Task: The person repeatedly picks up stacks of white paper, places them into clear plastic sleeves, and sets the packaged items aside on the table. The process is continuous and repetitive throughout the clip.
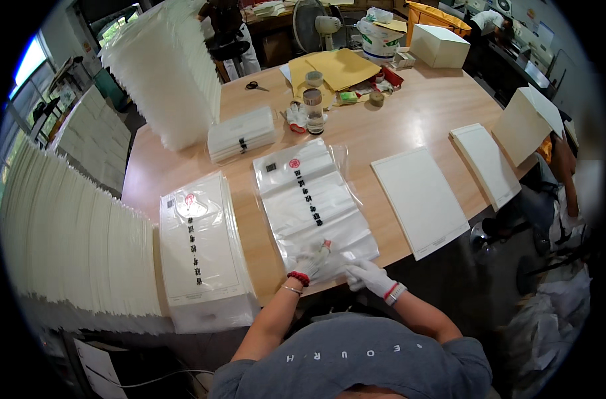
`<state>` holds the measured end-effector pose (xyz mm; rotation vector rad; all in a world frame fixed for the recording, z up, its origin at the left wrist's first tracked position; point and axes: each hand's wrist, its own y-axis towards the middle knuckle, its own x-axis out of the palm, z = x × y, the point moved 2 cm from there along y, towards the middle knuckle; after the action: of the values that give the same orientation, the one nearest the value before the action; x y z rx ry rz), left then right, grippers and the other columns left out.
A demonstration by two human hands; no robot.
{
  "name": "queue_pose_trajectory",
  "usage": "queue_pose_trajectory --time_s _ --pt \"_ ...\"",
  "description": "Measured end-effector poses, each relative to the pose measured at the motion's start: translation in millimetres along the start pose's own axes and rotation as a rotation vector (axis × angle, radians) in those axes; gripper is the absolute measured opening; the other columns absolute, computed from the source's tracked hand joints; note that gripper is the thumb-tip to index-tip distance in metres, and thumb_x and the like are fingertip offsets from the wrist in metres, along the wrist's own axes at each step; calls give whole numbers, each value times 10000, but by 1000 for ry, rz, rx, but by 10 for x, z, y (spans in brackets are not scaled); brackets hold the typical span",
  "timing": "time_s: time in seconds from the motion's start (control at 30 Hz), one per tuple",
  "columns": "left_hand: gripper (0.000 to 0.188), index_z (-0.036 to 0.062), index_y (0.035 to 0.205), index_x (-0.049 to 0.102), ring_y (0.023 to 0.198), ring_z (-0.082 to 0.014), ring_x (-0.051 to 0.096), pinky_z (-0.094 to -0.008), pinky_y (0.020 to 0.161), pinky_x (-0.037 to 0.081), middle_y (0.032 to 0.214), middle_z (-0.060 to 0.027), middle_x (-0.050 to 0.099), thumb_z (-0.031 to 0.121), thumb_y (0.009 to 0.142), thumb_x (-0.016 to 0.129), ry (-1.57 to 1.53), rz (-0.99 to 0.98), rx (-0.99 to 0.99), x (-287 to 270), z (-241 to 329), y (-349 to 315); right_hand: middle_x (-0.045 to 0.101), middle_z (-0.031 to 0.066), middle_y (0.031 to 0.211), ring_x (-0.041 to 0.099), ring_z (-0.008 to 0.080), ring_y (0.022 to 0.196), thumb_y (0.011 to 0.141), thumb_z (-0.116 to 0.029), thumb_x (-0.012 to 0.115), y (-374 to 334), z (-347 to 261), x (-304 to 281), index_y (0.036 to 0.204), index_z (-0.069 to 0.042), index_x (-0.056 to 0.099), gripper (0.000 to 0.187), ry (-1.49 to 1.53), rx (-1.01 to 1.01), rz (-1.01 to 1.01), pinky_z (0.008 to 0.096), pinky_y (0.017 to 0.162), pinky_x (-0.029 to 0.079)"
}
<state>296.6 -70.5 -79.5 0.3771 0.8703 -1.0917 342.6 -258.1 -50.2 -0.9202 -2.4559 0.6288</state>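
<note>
At the far left stood a long bank of white, ragged-edged packets [77, 239], apparently finished pieces, though their contents could not be told. Next, on the wooden table [353, 156], lay a thick white stack under clear plastic with black print and a red mark [206, 256]; it seemed already covered. Behind it and slightly right sat a low bundle of folded clear plastic [243, 133].

In the middle, right before the person, the piece in hand, a creased translucent bag with a black printed column and a red round seal [293, 193], lay flat, apparently partway through handling; whether anything was inside could not be told. The white-gloved left hand [309, 261] rested on its lower part, fingers extended; a grip could not be made out. The white-gloved right hand [369, 275] was at the lower right corner, fingers close together, any pinch unclear.

Farther right, a broad white paper stack [423, 199] and a narrower white stack [486, 166] looked unbagged, seemingly yet to be handled.
</note>
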Motion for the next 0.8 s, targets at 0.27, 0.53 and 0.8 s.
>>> queue_pose_trajectory --time_s 0.27,0.53,0.8 --pt "174 14 919 549 620 -149 574 -290 531 438 732 -80 632 171 876 488 -559 153 94 -667 -422 586 571 144 1038 544 270 904 788 -261 610 724 -598 71 832 -25 642 243 -885 -414 322 337 725 455" --pt "253 22 1112 487 597 -62 481 -207 535 419 857 -63 644 99 872 508 -1006 -106 -96 -1138 581 739 506 188 1132 515 313 997 776 -229 553 1027 -587 798 1084 -40 549 361 -1470 -939 586 384 807 435" --pt "426 19 1200 440 744 -195 594 -308 642 466 885 -104 634 139 822 596 -296 1 144 -1454 964 413 590 160 1021 572 286 925 815 -168 547 570 -291 315 1109 -30 540 325 -896 -776 -116 326 764 460"
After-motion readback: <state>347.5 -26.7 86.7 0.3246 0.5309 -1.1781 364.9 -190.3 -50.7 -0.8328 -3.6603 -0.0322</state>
